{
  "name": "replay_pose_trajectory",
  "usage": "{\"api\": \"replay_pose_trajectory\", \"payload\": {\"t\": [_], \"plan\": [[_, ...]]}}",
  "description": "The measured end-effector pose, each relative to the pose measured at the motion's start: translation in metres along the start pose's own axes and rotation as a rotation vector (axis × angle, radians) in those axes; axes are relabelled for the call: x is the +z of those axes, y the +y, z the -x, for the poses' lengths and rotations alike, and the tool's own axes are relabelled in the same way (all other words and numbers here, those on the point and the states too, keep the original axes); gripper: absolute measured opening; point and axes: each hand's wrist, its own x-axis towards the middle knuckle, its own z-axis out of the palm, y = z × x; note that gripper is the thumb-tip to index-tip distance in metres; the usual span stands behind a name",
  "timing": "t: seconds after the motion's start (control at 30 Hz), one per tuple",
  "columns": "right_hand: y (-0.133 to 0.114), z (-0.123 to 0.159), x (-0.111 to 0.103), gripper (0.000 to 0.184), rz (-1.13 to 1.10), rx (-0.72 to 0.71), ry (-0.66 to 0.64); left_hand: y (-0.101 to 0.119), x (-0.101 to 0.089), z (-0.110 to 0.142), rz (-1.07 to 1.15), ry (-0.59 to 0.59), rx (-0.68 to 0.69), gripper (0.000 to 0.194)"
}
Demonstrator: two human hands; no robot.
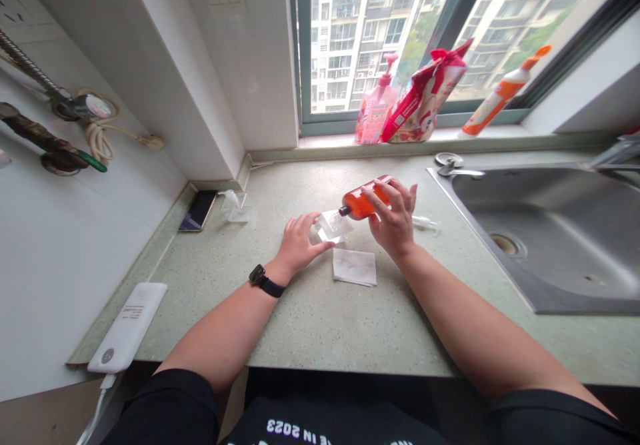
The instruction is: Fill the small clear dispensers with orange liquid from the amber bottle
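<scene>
My right hand (393,217) is wrapped round an orange, see-through bottle (361,202), tipped nearly level with its dark neck pointing left. The neck is over a small clear square container (332,226). My left hand (301,242) grips the container's left side between thumb and fingers. A folded white paper tissue (355,267) lies on the counter just in front of the container. Right of my right hand is a clear pump top (425,222), partly hidden by the hand. At the left lies a clear plastic piece (234,206).
A phone (199,210) lies by the left wall, and a white power bank (128,327) with a cable sits at the counter's front left. The steel sink (555,232) is at the right. A pink pump bottle (374,113), a red bag (425,98) and an orange-white bottle (495,102) stand on the windowsill.
</scene>
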Motion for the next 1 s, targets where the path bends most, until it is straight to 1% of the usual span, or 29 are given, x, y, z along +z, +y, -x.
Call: {"api": "replay_pose_trajectory", "payload": {"t": [0.2,0.3,0.4,0.53,0.7,0.87,1.0], "plan": [[0.0003,-0.0001,0.0011,0.081,-0.031,-0.02,0.028,-0.0006,0.0009,-0.0002,0.006,-0.001,-0.003,0.074],[-0.0004,0.0001,0.0013,0.08,-0.013,-0.017,0.011,0.0,0.0008,-0.0004,0.005,0.002,-0.005,0.074],[-0.0013,0.0005,0.0011,0.084,-0.004,-0.015,-0.016,0.0015,-0.0001,-0.0002,0.0,-0.006,-0.015,0.074],[-0.0006,0.0012,0.0015,0.089,-0.023,-0.031,-0.011,0.0033,-0.001,0.0001,-0.007,-0.006,-0.016,0.072],[0.0014,0.0018,0.0021,0.092,-0.053,-0.006,-0.042,0.0022,-0.0004,0.0003,-0.008,-0.006,-0.012,0.072],[0.0,0.0016,0.0012,0.089,-0.032,-0.01,-0.033,0.002,-0.0002,0.0001,-0.012,-0.004,-0.011,0.074],[-0.0034,0.0001,-0.0004,0.082,-0.077,-0.004,0.002,0.0038,-0.0009,0.0001,-0.045,-0.006,-0.022,0.074]]}}
